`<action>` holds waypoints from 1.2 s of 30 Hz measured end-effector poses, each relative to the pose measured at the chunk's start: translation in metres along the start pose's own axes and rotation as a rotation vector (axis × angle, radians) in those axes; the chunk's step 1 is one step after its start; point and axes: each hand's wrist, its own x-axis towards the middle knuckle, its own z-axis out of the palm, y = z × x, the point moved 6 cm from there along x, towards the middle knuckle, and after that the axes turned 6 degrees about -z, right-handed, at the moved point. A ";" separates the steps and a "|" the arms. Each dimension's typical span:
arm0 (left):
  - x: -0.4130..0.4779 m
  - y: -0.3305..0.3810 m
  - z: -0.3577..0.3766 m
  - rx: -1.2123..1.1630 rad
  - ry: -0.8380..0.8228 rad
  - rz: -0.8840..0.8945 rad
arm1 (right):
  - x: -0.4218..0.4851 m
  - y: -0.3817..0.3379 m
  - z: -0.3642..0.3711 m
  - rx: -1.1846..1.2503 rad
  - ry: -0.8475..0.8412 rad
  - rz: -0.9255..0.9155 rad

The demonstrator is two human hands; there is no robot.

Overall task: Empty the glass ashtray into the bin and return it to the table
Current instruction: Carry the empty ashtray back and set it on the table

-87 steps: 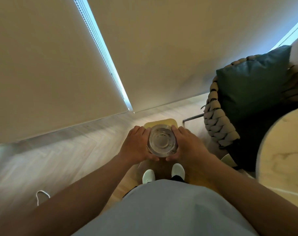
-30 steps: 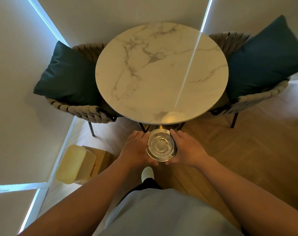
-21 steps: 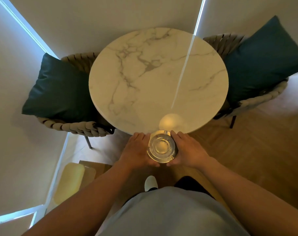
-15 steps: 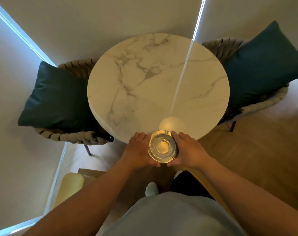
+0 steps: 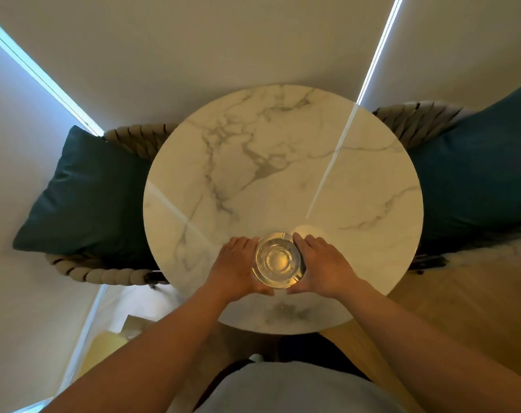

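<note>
Left hand (image 5: 237, 268): cupped against the left side of the glass ashtray (image 5: 278, 260), fingers together along its wall, thumb curled under the near rim.
Right hand (image 5: 323, 266): pressed to the ashtray's right side in the same way, fingers together, thumb toward the near rim.
Glass ashtray: held between both hands over the near middle of the desk; clear, round, thick-walled, with a few dark specks on its rim. Whether its base touches the marble cannot be told.
Desk (image 5: 357, 180): round top of white marble with grey veins; a thin bright line of reflected light crosses it from the far right toward the ashtray.
Left chair (image 5: 104, 274): rope-woven frame, just beside the desk's left edge, with a dark teal cushion (image 5: 83, 195) on it.
Right chair (image 5: 414, 120): same weave, at the desk's right edge, with a dark teal cushion (image 5: 476, 174).
Bin (image 5: 104, 350): pale yellow, on the floor at the lower left, partly hidden by the left forearm.
Floor (image 5: 450, 311): wooden boards, seen right of the desk.
</note>
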 end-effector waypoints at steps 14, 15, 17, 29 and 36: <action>0.133 -0.031 -0.022 -0.119 -0.001 -0.040 | 0.122 0.056 -0.028 -0.013 0.032 0.045; 0.141 -0.035 -0.022 -0.122 0.000 -0.032 | 0.129 0.058 -0.028 -0.007 0.036 0.053; 0.157 -0.043 -0.022 -0.122 -0.011 -0.022 | 0.142 0.062 -0.028 0.002 0.038 0.066; 0.206 -0.063 -0.011 -0.054 0.000 0.063 | 0.179 0.079 -0.029 0.024 0.123 0.053; 0.216 -0.072 -0.002 -0.014 -0.050 0.012 | 0.187 0.082 -0.018 0.014 0.053 0.073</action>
